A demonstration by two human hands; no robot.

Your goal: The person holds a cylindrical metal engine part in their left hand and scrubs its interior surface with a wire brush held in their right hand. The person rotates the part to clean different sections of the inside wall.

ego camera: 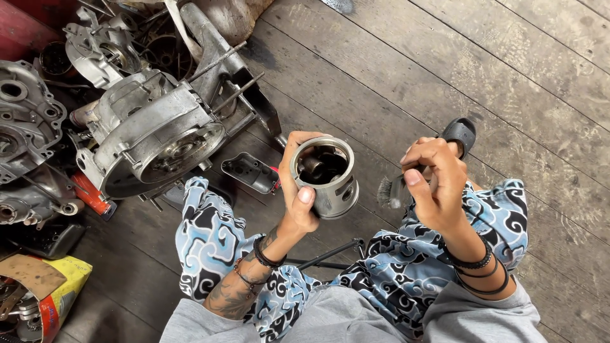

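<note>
At far left a yellow bag (67,282) lies open, with what may be metal parts inside, though that corner is cut off. Next comes one large grey engine crankcase (152,136) on the wooden floor (495,70). The left hand (297,190) wraps one hollow metal piston (325,178), thumb pressed on its skirt, above the knees. The right hand (435,181) pinches one small brush (391,190), bristles just beside the piston.

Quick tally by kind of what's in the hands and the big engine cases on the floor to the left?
Piston in left hand: 1
Brush in right hand: 1
Engine cases: 2
Total: 4
</note>
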